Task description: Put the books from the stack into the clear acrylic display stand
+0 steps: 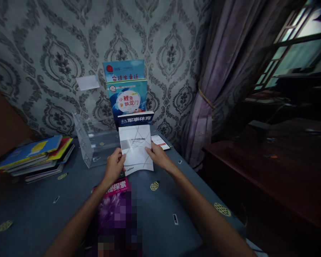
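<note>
Both my hands grip a white booklet [137, 150] by its sides, its lower edge bowed a little. My left hand [114, 165] is closed on the left edge, my right hand [158, 155] on the right edge. Right behind the booklet rises a dark blue book [136, 119]. Two more books stand upright farther back, a teal one [127, 97] and a blue one [125, 69]. They are on the right side of a clear acrylic rack [83, 139]. Below my left hand lies a purple magazine [113, 207] with a pink title band, partly pixelated and covered by my forearm.
A stack of books [40, 156] lies on the left of the blue-covered table [77, 200]. A phone [160, 142] lies behind my right hand. To the right are a dark red wooden surface [256, 171] and a purple curtain [219, 71]. Patterned wallpaper is behind.
</note>
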Motion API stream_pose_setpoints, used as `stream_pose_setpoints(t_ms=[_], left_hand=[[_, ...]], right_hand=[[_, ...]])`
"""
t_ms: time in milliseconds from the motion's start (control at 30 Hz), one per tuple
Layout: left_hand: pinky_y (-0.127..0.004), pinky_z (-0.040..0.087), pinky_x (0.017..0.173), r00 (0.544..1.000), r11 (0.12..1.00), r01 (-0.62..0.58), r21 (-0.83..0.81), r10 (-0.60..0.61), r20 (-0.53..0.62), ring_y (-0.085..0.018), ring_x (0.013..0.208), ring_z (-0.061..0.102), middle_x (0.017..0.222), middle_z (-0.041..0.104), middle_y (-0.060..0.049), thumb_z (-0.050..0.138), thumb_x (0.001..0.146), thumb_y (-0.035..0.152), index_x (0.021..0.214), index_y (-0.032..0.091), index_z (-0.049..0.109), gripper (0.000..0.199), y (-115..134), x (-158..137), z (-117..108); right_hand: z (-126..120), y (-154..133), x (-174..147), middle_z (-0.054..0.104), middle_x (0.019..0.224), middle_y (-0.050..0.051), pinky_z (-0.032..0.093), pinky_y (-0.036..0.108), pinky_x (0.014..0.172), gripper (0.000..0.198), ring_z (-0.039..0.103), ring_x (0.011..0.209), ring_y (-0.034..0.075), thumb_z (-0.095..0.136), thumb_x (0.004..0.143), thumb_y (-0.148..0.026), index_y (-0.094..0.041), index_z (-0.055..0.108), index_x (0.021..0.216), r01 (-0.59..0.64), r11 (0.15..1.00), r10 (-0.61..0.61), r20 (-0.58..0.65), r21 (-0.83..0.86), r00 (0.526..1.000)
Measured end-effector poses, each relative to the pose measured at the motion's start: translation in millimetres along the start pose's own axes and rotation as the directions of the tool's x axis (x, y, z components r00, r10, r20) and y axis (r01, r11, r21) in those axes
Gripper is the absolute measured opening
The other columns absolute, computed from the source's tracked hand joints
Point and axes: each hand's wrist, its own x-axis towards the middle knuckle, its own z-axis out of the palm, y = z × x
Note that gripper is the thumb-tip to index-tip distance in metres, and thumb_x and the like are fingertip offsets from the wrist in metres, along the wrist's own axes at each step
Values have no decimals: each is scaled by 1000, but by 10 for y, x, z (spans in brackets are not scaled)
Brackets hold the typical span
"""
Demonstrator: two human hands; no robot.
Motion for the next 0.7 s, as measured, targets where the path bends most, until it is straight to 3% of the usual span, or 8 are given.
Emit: stream_pose_setpoints(t_ms=[233,533,700], left_hand=[[-19,42,37,993,994,-92,54,96,-66,-11,44,56,67,61,4,57,82,38,80,22,52,17,161,192,10],[-21,50,42,966,980,-179,83,191,-175,-12,52,57,68,56,4,54,84,37,90,20,53,18,272,566,-27],[-20,54,47,916,952,-292,93,306,-260,-11,57,57,73,58,3,54,88,35,93,21,53,15,355,732,-65]], right_hand=[[-99,-143,161,61,67,2,41,30,63,10,56,63,20,54,87,-29,-23,60,82,3,997,-6,-38,-81,999],[-226,-336,634,59,74,4,40,33,69,13,54,71,23,50,86,-33,-24,50,76,74,979,-108,-176,-190,978],[-295,-454,837,57,76,3,43,33,72,15,54,75,22,53,88,-32,-24,46,77,158,974,-197,-267,-162,943]])
